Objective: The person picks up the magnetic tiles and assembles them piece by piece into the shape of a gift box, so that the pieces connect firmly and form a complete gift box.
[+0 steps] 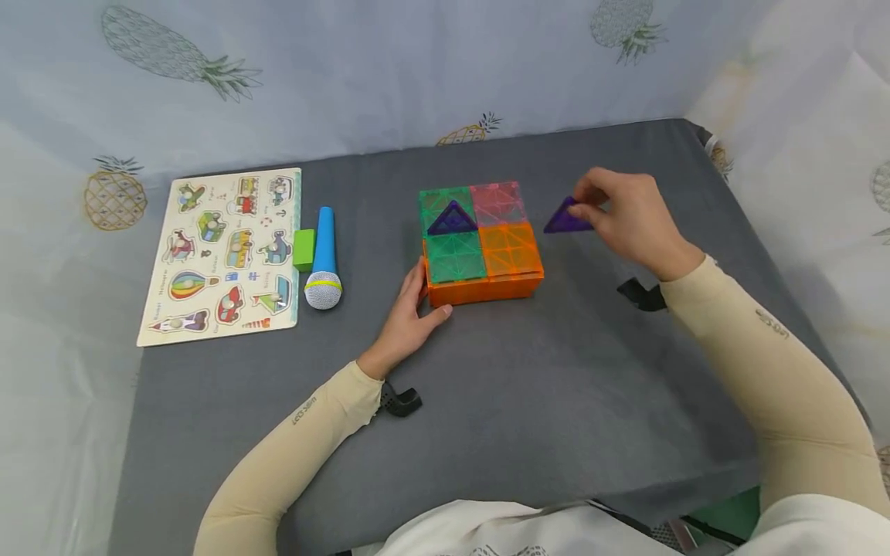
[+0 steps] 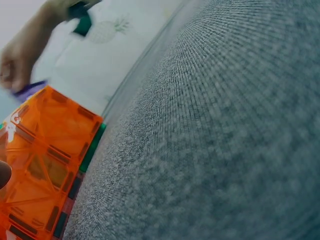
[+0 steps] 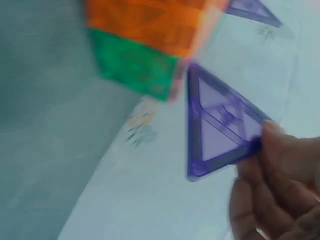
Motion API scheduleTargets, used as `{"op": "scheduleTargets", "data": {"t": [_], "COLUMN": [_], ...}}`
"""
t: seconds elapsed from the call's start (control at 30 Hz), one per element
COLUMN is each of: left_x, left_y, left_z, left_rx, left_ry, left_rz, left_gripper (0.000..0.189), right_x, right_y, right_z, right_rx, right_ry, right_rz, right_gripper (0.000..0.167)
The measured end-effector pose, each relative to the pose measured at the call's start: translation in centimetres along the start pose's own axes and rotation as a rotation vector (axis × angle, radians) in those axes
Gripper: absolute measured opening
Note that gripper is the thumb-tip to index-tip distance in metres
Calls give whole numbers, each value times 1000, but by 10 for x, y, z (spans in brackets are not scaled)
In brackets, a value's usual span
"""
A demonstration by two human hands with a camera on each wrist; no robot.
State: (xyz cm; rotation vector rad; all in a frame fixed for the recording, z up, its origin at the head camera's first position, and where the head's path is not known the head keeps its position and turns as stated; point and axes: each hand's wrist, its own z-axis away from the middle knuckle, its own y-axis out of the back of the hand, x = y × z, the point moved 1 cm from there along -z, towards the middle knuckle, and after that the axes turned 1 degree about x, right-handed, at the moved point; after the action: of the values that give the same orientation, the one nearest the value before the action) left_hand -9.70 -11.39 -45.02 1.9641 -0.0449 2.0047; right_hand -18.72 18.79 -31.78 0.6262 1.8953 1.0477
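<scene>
A box of translucent magnetic tiles (image 1: 513,249) sits on the table, its top made of green, pink and orange squares above an orange front wall. On the left half of the top stands a purple triangle tile (image 1: 453,219). My left hand (image 1: 406,318) rests at the box's front left corner, fingers along the left side and thumb by the front wall. Just right of the box, my right hand (image 1: 623,218) pinches a second purple triangle tile (image 3: 220,125) by one corner between thumb and fingers. In the right wrist view this tile is raised beside the box.
Over on the left lies a wooden picture puzzle board (image 1: 229,259) with vehicle pieces. Beside it are a green block (image 1: 304,249) and a blue toy microphone (image 1: 324,259). A pineapple-print sheet (image 1: 375,69) hangs behind the grey table (image 1: 528,401).
</scene>
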Motion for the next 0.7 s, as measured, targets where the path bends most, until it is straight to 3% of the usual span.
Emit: {"op": "scheduleTargets", "data": {"t": [0.1, 0.2, 0.7], "left_x": [0, 2, 3], "left_y": [0, 0, -1], "left_z": [1, 2, 1], "left_rx": [0, 2, 11], "left_ry": [9, 13, 4], "left_rz": [-6, -5, -3], "left_gripper": [89, 88, 89], "right_x": [-16, -26, -21], "right_y": [-8, -20, -50], "right_z": [-27, -41, -42], "right_rx": [22, 19, 5], "right_ry": [37, 51, 43], "right_rz": [-67, -125, -223], "right_gripper": [15, 17, 21]}}
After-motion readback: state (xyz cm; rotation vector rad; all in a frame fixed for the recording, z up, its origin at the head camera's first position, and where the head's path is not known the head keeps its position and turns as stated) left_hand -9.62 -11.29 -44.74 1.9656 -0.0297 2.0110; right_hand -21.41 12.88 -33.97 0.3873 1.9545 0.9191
